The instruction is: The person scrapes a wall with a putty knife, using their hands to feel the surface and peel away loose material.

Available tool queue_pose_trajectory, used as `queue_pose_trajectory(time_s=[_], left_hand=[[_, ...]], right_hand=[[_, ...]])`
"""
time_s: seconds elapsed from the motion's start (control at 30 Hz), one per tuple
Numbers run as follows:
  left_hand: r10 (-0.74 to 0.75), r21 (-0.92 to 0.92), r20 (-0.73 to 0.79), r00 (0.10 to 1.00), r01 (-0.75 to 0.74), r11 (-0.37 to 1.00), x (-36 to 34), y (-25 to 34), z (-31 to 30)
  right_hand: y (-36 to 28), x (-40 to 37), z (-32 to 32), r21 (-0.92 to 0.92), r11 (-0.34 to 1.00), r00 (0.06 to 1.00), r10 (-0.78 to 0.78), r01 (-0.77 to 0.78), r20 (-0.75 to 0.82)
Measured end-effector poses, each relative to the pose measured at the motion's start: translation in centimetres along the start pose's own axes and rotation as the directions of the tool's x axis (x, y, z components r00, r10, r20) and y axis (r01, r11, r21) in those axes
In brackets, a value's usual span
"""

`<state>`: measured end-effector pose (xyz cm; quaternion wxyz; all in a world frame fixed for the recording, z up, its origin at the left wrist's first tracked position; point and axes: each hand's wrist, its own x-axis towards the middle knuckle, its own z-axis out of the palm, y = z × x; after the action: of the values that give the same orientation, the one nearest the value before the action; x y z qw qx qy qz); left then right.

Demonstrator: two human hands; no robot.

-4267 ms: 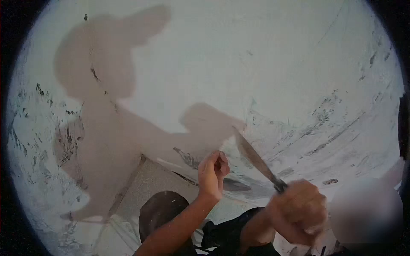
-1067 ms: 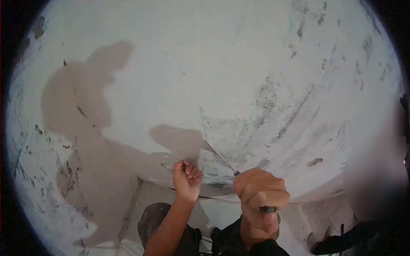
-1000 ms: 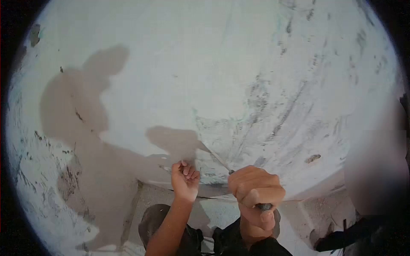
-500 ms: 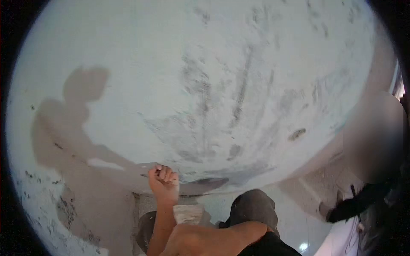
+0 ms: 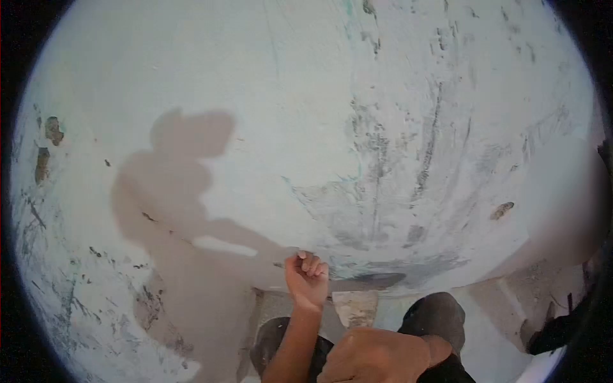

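My left hand (image 5: 307, 279) is at the lower part of a pale, stained wall (image 5: 255, 70), palm turned up toward me and fingers curled in. Whatever may be between its fingers is too small to make out. Lower and to the right, my right hand (image 5: 375, 355) is closed in a fist, back of the hand up. From it a broad scraper (image 5: 355, 309) sticks out toward the wall, its blade coated with whitish plaster; the handle is hidden in the fist. A thin dark mark lies just left of my left fingers.
Grey scuffs and a chipped hole (image 5: 502, 210) mark the wall on the right, with more chips (image 5: 54, 131) at far left. My shadow (image 5: 166, 179) falls on it. My knees (image 5: 437, 319) are bent below. At the right edge is another person's dark-clothed leg (image 5: 555, 335).
The view has turned left, so the wall, shadow and hands sit farther right. Against my left hand, the scraper in my right hand has come up slightly toward the wall. My left hand stays curled.
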<state>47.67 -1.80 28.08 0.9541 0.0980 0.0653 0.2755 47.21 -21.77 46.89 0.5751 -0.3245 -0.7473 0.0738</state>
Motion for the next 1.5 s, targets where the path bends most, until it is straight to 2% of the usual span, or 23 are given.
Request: queue_pose_trajectory(time_s=[0.1, 0.2, 0.3, 0.37, 0.6, 0.7, 0.73, 0.83, 0.87, 0.9, 0.93, 0.97, 1.0, 1.07, 1.17, 1.27, 1.3, 1.33, 1.37, 1.4, 1.43, 1.47, 1.5], left_hand=[[0.015, -0.004, 0.015, 1.000, -0.015, 1.000, 0.0, 0.0, 0.2], [0.032, -0.014, -0.083, 0.996, -0.033, 0.999, -0.1, 0.0, 0.8], [-0.006, -0.014, -0.048, 0.999, 0.005, 1.000, 0.1, -0.1, 0.2], [0.001, -0.022, 0.020, 1.000, -0.001, 1.000, 0.3, -0.1, 0.0], [0.023, -0.004, -0.013, 1.000, -0.024, 1.000, 0.2, 0.4, 0.3], [0.041, -0.033, -0.069, 0.997, -0.043, 0.999, 0.1, 0.1, 0.6], [0.064, 0.018, 0.023, 0.998, -0.064, 0.998, 0.2, -0.1, 0.8], [0.105, 0.136, -0.085, 0.991, -0.093, 0.986, -0.8, -1.4, 3.0], [0.050, 0.044, 0.073, 0.996, -0.053, 0.998, -0.2, -1.3, 1.6], [0.065, 0.035, 0.101, 0.993, -0.068, 0.997, 0.0, -1.3, 0.5], [-0.004, 0.024, 0.215, 0.977, -0.001, 1.000, -0.1, -1.3, 0.4], [-0.070, 0.022, 0.325, 0.943, 0.066, 0.998, -0.1, -1.4, 0.5], [-0.054, 0.014, 0.347, 0.936, 0.052, 0.999, -0.7, -1.5, 1.4], [-0.048, 0.166, 0.279, 0.959, 0.001, 0.986, -3.2, -2.3, 3.3], [-0.185, 0.105, 0.434, 0.882, 0.154, 0.982, -4.5, -2.7, 4.0], [-0.245, 0.118, 0.311, 0.918, 0.218, 0.969, -4.0, -2.5, 3.0], [-0.275, 0.171, 0.244, 0.930, 0.238, 0.956, -3.8, -2.5, 2.5], [-0.270, 0.158, 0.252, 0.929, 0.235, 0.959, -4.1, -2.2, 3.0], [-0.266, 0.379, 0.205, 0.942, 0.174, 0.909, -4.7, -1.8, 3.9], [-0.251, 0.582, 0.154, 0.956, 0.118, 0.805, -5.0, -1.5, 4.6], [-0.249, 0.572, 0.149, 0.957, 0.122, 0.811, -4.7, -1.5, 4.4], [-0.296, 0.817, 0.276, 0.915, -0.061, 0.574, -4.0, -1.7, 3.8], [-0.385, 0.924, 0.360, 0.850, -0.269, 0.271, -4.1, -2.0, 3.2]], right_hand=[[-0.1, -0.1, -0.3, -0.025, 0.998, 0.992, 0.055, -0.053, 0.111], [0.3, -0.2, 0.2, 0.017, 0.998, 0.997, 0.051, -0.052, 0.063], [0.1, 0.2, 0.7, -0.015, 0.998, 0.995, 0.059, -0.058, 0.079], [0.3, 0.1, 1.6, 0.077, 0.997, 0.999, 0.002, 0.001, -0.042], [-0.7, 0.2, -0.7, -0.125, 0.992, 0.991, 0.025, -0.008, 0.128], [-0.7, 0.3, 0.4, -0.122, 0.992, 0.999, -0.025, 0.028, 0.023], [-0.8, 0.5, 0.7, -0.145, 0.989, 1.000, -0.009, 0.013, 0.028], [-0.8, 1.3, 1.4, 0.043, 0.998, 0.996, -0.054, 0.051, 0.071], [-0.7, 1.2, 1.6, -0.026, 0.996, 0.996, -0.086, 0.085, -0.018], [-0.5, 1.1, 1.6, -0.094, 0.989, 0.987, -0.127, 0.117, -0.104], [-0.1, 1.2, 1.4, -0.032, 0.976, 0.955, -0.220, 0.218, -0.199], [-1.1, 1.3, 1.3, 0.000, 0.996, 0.946, -0.084, 0.088, -0.313], [-2.2, 1.3, 1.4, 0.046, 0.998, 0.906, 0.057, -0.041, -0.419], [1.5, -1.1, 2.3, 0.013, 0.992, 0.705, -0.079, 0.125, -0.705], [2.6, -2.7, 1.3, 0.054, 0.982, 0.641, -0.077, 0.182, -0.763], [1.9, -6.6, 0.6, -0.353, 0.913, 0.600, -0.170, -0.202, -0.782], [0.7, -9.2, 0.3, -0.361, 0.910, 0.610, -0.172, -0.201, -0.773], [-0.7, -11.8, -0.1, -0.398, 0.788, 0.663, 0.019, -0.470, -0.748], [-1.4, -13.0, -0.2, -0.439, 0.583, 0.651, 0.214, -0.683, -0.729], [-2.4, -13.0, 0.5, -0.446, 0.578, 0.656, 0.218, -0.683, -0.722], [-4.1, -12.9, 1.5, -0.155, 0.479, 0.416, 0.505, -0.864, -0.757], [-5.3, -13.1, 2.4, 0.135, 0.275, 0.116, 0.730, -0.952, -0.673], [-5.4, -14.0, 3.4, 0.137, 0.251, 0.099, 0.742, -0.958, -0.663]])
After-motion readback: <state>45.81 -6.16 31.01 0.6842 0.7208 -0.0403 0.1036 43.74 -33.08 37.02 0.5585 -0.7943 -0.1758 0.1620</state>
